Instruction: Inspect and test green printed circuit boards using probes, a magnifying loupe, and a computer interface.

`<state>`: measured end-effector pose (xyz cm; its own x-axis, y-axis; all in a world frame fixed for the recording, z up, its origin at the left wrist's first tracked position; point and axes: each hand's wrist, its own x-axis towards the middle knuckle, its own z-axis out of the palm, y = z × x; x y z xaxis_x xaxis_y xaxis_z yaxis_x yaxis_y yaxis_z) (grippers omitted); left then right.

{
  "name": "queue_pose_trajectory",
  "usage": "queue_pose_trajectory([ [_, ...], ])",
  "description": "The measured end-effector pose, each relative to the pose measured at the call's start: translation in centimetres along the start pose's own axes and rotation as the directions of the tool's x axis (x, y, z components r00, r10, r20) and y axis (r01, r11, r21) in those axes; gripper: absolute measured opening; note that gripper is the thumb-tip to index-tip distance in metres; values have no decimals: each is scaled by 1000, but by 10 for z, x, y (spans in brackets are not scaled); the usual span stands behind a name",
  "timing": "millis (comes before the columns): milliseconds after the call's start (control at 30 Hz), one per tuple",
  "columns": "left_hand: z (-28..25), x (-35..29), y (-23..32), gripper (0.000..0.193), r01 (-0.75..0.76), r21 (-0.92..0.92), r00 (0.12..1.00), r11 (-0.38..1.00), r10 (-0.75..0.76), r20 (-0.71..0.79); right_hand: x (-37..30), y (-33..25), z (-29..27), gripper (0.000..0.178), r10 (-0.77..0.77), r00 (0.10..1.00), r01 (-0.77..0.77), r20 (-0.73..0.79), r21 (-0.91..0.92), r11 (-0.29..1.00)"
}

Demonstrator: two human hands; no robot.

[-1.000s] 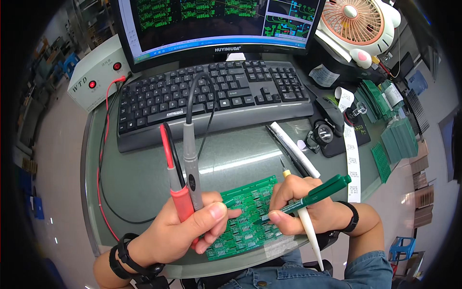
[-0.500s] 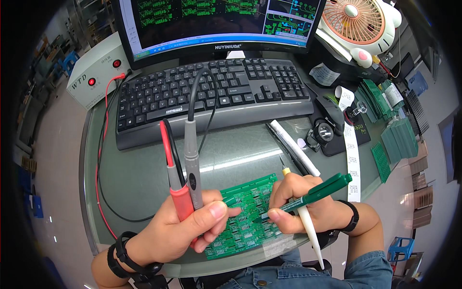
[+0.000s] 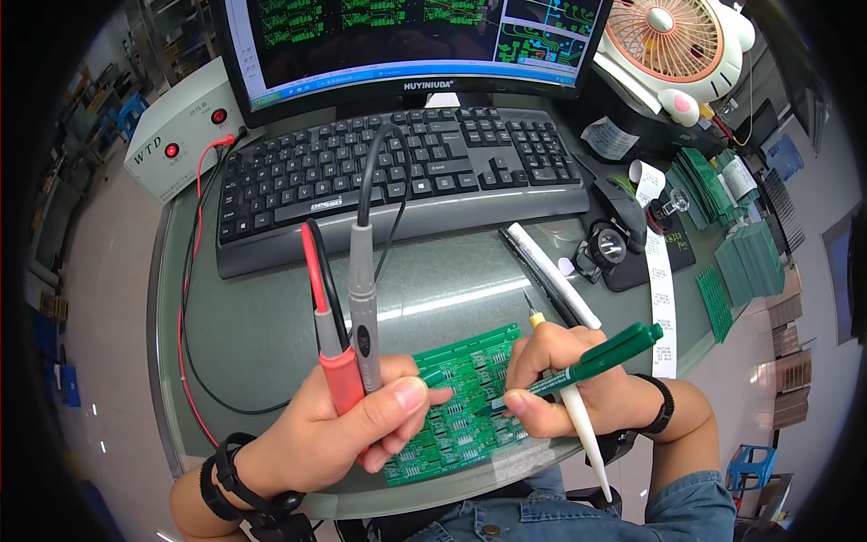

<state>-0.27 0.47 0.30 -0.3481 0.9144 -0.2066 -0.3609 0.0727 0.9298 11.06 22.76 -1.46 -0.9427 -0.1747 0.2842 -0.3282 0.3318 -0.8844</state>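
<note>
My left hand (image 3: 352,434) is closed round a red test probe (image 3: 340,379) and a grey test probe (image 3: 362,298), both with their cables rising. A small green pen cap (image 3: 433,374) sticks out by its fingers. Closed too, my right hand (image 3: 555,379) grips a green marker pen (image 3: 605,359), its point low over the board. The same hand holds a slim white-handled tool (image 3: 582,434) with a yellow collar and sharp metal tip at its far end. Beneath both hands, a green circuit board panel (image 3: 452,456) lies at the near table edge, partly covered by them.
A black keyboard (image 3: 388,167) and a monitor (image 3: 424,72) stand beyond the board. At far left is a white box (image 3: 181,135) with red lights. Rightward are a mouse (image 3: 619,212), a paper strip (image 3: 662,298), a fan (image 3: 664,45) and stacked green boards (image 3: 750,262).
The grey probe has tilted very slightly. Both hands keep their holds, and the board stays in nearly the same place.
</note>
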Motion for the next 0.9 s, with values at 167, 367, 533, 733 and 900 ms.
queue_pose_trajectory([
  [167, 1, -1, 3, 38, -29, 27, 999, 999, 28, 26, -3, -4, 1, 18, 124, 988, -109, -94, 149, 983],
  [367, -4, 1, 1, 30, -16, -23, 997, 1000, 18, 77, 16, -30, -18, 20, 391, 920, -338, -34, 435, 834],
  [533, 2, -7, 6, 30, -41, 6, 995, 999, 40, 90, 22, -45, -17, 23, 374, 926, -290, -45, 548, 785],
  [733, 4, -12, 10, 32, -47, 43, 991, 998, 42, 127, 26, -58, -10, 21, 366, 926, -275, -93, 498, 823],
  [900, 11, -19, 10, 33, -49, 134, 998, 990, 44, 35, 31, -54, 7, 20, 231, 973, -200, -18, 438, 877],
])
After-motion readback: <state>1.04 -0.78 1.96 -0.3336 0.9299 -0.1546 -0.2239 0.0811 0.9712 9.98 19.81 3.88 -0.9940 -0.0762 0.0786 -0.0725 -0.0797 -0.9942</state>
